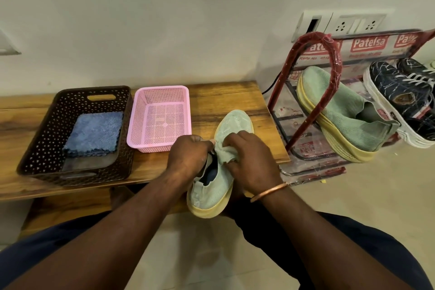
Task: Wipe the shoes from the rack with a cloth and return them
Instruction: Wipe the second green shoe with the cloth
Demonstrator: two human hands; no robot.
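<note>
Mint-green shoe (213, 192) lies toe-away on the wooden bench (223, 96), heel past the near edge, held by both hands. Left hand (188, 158) grasps its collar. Right hand (251, 160) clutches a pale green cloth (227, 153), pressed to the upper. Right of the grip, the matching shoe (341, 113) leans on the red rack (313, 92). Left of the grip sits a pink basket (162, 89).

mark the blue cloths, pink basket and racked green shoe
blue cloths (94, 133), head view, top fold
pink basket (162, 97), head view, far wall
racked green shoe (346, 113), head view, knit upper
</note>
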